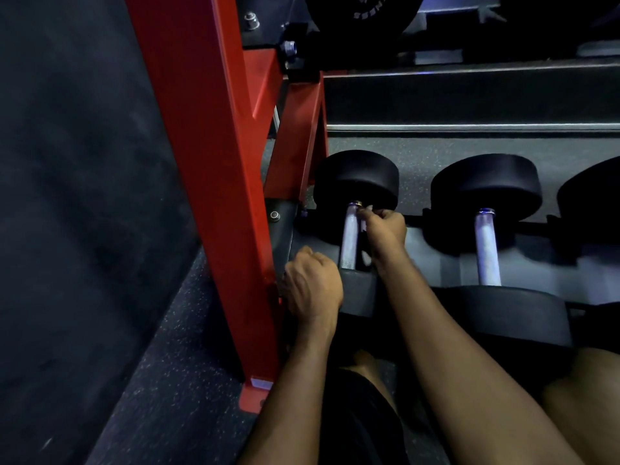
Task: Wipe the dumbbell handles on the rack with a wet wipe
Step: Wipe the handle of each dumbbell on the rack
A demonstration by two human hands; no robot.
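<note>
Two dumbbells lie nearest on the rack (436, 260); our dumbbell (357, 182) sits at centre, the other dumbbell (486, 246) at three o'clock. Our left hand (312, 286) curls over its near head (359, 293), at seven o'clock from the handle (349, 236). Our right hand (382, 229) pinches the handle's far end, with what may be the wipe (369, 208), a pale scrap. We judge the dumbbell heavy and rigid, the handle rough: steady the head, wrap the bar.

Black silver-handled dumbbells (486, 182) lie side by side on red rack (208, 162).
</note>
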